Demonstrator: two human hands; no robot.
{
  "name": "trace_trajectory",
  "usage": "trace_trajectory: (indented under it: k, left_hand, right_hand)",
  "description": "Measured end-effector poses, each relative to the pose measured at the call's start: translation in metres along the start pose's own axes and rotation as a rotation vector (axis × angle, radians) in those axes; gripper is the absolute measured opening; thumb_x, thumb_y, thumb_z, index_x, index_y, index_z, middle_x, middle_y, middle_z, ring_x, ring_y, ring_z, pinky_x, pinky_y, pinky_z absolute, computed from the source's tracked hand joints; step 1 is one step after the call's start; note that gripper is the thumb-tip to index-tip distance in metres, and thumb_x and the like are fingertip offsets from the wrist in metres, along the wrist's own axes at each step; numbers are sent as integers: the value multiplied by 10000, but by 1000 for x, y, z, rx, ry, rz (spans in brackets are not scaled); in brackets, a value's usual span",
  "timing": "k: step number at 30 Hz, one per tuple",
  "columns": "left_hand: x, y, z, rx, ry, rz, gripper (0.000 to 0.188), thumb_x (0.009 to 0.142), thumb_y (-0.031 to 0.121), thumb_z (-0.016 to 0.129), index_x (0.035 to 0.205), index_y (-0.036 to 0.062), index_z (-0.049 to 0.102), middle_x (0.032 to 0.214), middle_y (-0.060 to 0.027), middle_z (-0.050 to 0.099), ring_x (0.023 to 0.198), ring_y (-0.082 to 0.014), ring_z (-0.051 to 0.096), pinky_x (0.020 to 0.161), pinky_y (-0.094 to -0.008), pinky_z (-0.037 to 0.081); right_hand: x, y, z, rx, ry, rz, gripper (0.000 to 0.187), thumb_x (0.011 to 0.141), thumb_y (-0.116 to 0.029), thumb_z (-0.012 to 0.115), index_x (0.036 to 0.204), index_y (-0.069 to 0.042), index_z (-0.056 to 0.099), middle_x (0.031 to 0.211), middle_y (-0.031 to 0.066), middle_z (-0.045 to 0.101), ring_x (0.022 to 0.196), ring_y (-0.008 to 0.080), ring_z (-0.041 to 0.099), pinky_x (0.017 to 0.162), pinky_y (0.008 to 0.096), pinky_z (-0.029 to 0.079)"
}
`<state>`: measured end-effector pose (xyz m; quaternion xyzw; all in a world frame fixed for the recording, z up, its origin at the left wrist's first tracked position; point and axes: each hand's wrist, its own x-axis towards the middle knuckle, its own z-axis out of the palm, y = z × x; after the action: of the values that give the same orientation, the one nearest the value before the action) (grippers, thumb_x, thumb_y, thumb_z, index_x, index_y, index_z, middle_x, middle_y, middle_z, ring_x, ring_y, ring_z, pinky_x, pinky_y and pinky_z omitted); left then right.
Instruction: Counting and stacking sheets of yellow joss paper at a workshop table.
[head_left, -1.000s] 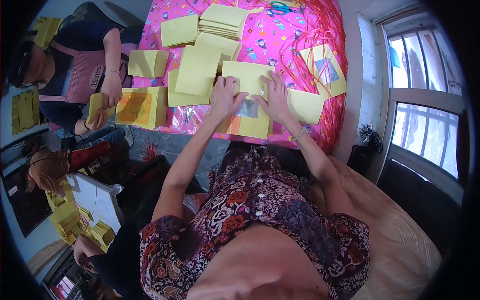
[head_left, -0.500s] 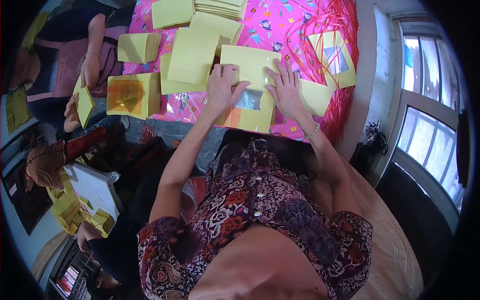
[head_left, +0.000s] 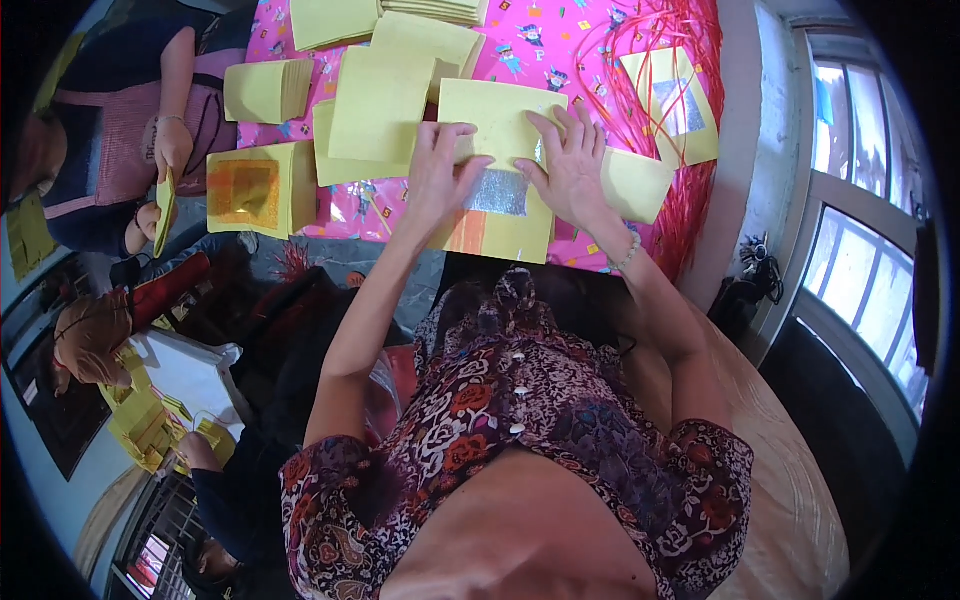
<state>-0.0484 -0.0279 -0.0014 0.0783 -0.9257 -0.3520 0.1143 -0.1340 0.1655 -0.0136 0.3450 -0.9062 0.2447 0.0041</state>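
Observation:
A yellow paper sheet (head_left: pixel 505 100) lies in front of me, with a silver foil patch (head_left: pixel 497 192) and orange bands near its close end. My left hand (head_left: pixel 437 178) rests on its left side, thumb and fingers apart. On the right side, my right hand (head_left: pixel 572 168) is spread with fingers pointing away, its thumb just above the foil. Both hands press on the paper; neither is closed round it. Another yellow sheet (head_left: pixel 635 185) lies right of my right hand. Left of my left hand are overlapping yellow sheets (head_left: pixel 375 105).
A pink patterned cloth (head_left: pixel 515 30) covers the table. Red strings (head_left: pixel 700 200) hang along its right edge, over a foil-patched sheet (head_left: pixel 660 140). Yellow stacks (head_left: pixel 265 92) stand at left, one with orange foil (head_left: pixel 245 192). A person (head_left: pixel 165 150) there holds folded yellow paper (head_left: pixel 165 215).
My right thumb has moved left toward the foil patch, and the right fingers have shifted on the paper. The person at left has turned their yellow paper more edge-on.

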Motion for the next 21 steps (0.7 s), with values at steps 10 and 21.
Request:
trace_trajectory:
  k: [10,21]
  left_hand:
    - [6,5,-45,-298,-222,-251,345,802,71,703,1142,114,658,825,10,339,720,-118,355,613,-234,343]
    - [1,7,-79,-388,-388,-174,390,834,18,628,1213,109,635,806,14,349,725,-101,369,650,-219,332]
  right_hand:
    - [-1,-9,-32,84,-23,-4,608,831,-447,653,1339,-169,466,1307,170,400,1304,417,274,1042,601,220]
    - [3,-15,-70,86,-150,-87,600,814,-452,661,1321,-164,520,1260,201,428,1284,430,303,1039,553,252]
